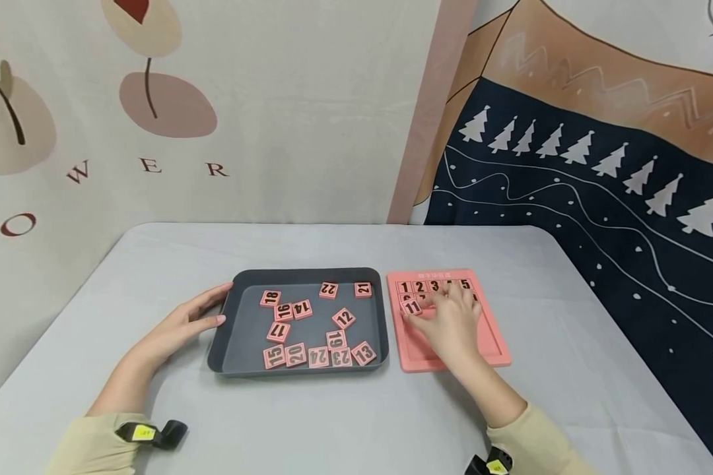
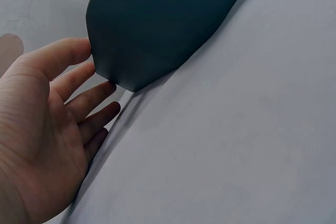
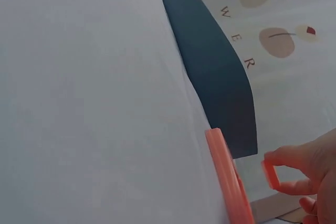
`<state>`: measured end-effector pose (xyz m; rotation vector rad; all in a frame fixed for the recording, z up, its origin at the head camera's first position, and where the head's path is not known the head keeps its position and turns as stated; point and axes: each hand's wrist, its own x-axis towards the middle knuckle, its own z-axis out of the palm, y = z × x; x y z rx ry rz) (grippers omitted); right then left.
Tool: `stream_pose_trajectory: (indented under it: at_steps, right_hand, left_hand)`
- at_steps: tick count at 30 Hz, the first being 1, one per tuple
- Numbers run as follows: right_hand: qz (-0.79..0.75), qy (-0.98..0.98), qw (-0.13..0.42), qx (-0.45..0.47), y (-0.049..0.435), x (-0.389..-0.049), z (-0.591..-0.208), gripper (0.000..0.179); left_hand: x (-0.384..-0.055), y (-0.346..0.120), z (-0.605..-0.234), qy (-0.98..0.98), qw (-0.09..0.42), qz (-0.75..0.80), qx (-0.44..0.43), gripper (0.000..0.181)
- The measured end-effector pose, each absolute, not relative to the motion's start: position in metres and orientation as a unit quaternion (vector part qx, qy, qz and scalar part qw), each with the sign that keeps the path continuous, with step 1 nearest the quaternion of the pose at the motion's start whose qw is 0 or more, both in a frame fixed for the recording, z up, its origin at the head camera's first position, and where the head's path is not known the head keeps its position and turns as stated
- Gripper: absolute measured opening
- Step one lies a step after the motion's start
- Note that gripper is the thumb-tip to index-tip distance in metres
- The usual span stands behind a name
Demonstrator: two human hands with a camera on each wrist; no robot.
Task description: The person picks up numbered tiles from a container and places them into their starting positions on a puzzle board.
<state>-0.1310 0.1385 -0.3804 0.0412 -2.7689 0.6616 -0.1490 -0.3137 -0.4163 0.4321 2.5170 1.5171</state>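
My right hand [image 1: 451, 323] pinches a pink number tile marked 11 [image 1: 412, 307] between thumb and finger, above the left part of the pink number board [image 1: 493, 344]. In the right wrist view the tile [image 3: 271, 174] is seen on edge, apart from the board [image 3: 229, 174]. The top row of the board shows tiles 1, 2, 3 and 5; the hand partly covers those behind it. My left hand [image 1: 175, 333] touches the left rim of the dark grey tray [image 1: 243, 330], its fingers loosely spread. In the left wrist view the fingertips meet the tray [image 2: 152, 24].
Several loose number tiles lie scattered in the tray, such as tile 18 [image 1: 270, 298], tile 12 [image 1: 344, 318] and tile 21 [image 1: 363, 290], turned various ways. Tray and board stand side by side on a white-covered table [image 1: 309, 429]. Printed curtains [image 1: 309, 132] hang behind.
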Motion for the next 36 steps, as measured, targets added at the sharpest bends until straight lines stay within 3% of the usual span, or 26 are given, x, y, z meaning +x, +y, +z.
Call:
stream_pose_trajectory:
  at_steps: [14, 36]
  right_hand:
    - [0.23, -0.964, 0.135, 0.011, 0.143, -0.135, -0.398, 0.031]
    - [0.205, -0.971, 0.125, -0.002, 0.141, -0.129, -0.401, 0.035]
  left_hand:
    - [-0.149, -0.314, -0.415, 0.845, 0.087, 0.508, 0.144, 0.063]
    - [-0.148, -0.315, -0.417, 0.84, 0.078, 0.513, 0.159, 0.062]
